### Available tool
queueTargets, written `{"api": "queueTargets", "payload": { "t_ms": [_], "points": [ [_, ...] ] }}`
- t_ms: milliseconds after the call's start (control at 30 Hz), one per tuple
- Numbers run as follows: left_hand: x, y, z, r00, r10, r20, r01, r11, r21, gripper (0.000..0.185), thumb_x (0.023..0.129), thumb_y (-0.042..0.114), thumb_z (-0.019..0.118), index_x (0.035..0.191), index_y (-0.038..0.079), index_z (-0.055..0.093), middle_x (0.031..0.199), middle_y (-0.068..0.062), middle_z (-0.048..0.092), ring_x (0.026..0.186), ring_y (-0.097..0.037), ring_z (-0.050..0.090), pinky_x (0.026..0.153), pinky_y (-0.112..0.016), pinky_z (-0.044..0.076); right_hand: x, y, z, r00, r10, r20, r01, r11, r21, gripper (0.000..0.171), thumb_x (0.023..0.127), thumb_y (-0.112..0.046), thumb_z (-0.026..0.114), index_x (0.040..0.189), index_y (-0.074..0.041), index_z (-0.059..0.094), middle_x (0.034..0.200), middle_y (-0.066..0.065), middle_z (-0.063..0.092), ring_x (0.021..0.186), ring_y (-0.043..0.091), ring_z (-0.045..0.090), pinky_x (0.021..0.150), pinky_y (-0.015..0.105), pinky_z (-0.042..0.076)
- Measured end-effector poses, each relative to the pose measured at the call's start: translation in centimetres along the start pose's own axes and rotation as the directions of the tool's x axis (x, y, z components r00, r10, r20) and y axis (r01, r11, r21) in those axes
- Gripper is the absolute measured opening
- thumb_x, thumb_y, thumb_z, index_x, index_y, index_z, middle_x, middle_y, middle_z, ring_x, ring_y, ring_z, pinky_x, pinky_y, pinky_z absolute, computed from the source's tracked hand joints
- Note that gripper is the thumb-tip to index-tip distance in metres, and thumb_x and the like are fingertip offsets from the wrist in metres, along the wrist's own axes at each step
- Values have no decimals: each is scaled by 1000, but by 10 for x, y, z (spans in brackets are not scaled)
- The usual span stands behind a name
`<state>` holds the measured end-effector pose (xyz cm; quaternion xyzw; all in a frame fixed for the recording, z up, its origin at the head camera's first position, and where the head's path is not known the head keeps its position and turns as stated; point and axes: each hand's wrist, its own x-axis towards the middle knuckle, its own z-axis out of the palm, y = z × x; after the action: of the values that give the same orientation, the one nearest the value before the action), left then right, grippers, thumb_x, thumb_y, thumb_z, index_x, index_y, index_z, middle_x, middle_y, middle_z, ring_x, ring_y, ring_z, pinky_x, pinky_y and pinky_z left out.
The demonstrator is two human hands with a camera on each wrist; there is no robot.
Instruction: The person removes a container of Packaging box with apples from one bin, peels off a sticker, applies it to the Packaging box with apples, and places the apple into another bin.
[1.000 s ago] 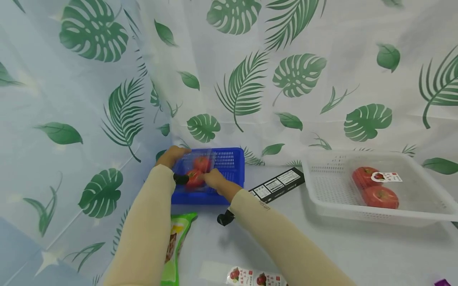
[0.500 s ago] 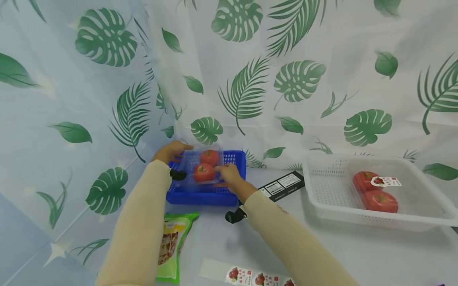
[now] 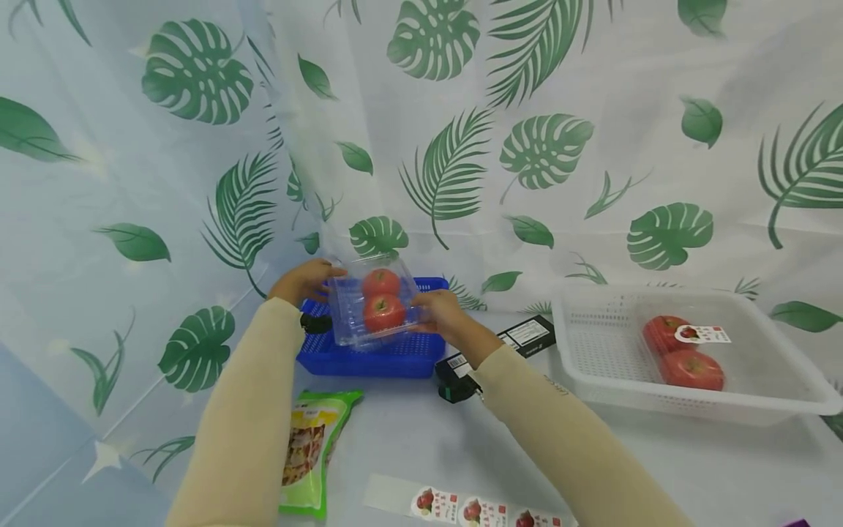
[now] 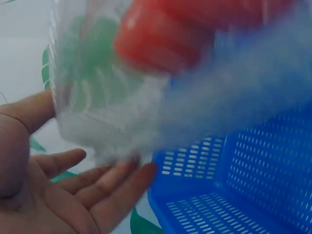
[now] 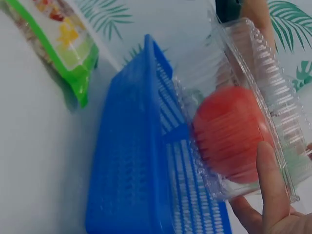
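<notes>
A clear plastic clamshell box (image 3: 349, 300) holding two red apples (image 3: 384, 312) is tilted above the blue basket (image 3: 369, 366). My right hand (image 3: 451, 318) pinches the box's right edge; in the right wrist view a finger (image 5: 268, 170) lies along its side, against the rim. At the box's left side is my left hand (image 3: 303, 282). The left wrist view shows that palm (image 4: 63, 204) turned up with loosely extended fingers, fingertips right at the box's blurred lower corner. The basket's perforated walls show beneath the box in both wrist views.
A white basket (image 3: 658, 391) at right holds another clear box of apples (image 3: 691, 368). A black carton (image 3: 530, 333) lies between the baskets. In front are a green snack bag (image 3: 309, 446) and a strip of apple stickers (image 3: 474, 509). Leaf-print curtains (image 3: 461, 183) stand behind.
The box of apples has come up out of the blue basket and tilted, moving slightly right. The right hand has shifted right along with it. The left hand has moved slightly left and its fingers have loosened.
</notes>
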<state>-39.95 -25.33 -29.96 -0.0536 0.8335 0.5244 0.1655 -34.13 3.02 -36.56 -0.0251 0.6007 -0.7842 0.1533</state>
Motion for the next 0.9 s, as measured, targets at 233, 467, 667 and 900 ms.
{"api": "queueTargets", "payload": {
  "t_ms": [233, 467, 667, 900],
  "points": [
    [5, -5, -12, 998, 57, 28, -52, 986, -160, 64, 101, 28, 55, 148, -2, 24, 118, -17, 54, 97, -24, 60, 93, -42, 50, -18, -15, -15, 1000, 0, 25, 1, 999, -51, 36, 91, -6, 60, 121, 10, 48, 121, 20, 45, 102, 41, 58, 75, 41, 57],
    [-2, -16, -12, 987, 97, 127, -77, 984, -160, 29, 101, 30, 56, 108, 2, 50, 78, -4, 53, 67, -14, 57, 88, -41, 53, -38, -27, -33, 998, 4, 67, 5, 991, -135, 39, 91, -13, 59, 121, 9, 47, 126, 21, 40, 108, 41, 57, 77, 42, 57],
    [-14, -23, -6, 962, 146, 231, -121, 986, -118, 26, 103, 27, 52, 90, 5, 56, 73, -5, 53, 68, -16, 60, 85, -43, 54, -50, -32, -48, 995, 0, 104, 24, 973, -231, 40, 93, -18, 57, 122, 9, 51, 125, 24, 45, 108, 38, 58, 79, 44, 56],
    [-26, -31, 11, 925, 207, 320, -171, 976, -137, 23, 103, 22, 51, 90, 6, 61, 73, -3, 49, 74, -18, 62, 78, -35, 56, -72, -30, -67, 991, 19, 134, 19, 960, -278, 35, 96, -20, 55, 118, 6, 53, 125, 19, 48, 114, 35, 53, 82, 47, 55]
  ]
}}
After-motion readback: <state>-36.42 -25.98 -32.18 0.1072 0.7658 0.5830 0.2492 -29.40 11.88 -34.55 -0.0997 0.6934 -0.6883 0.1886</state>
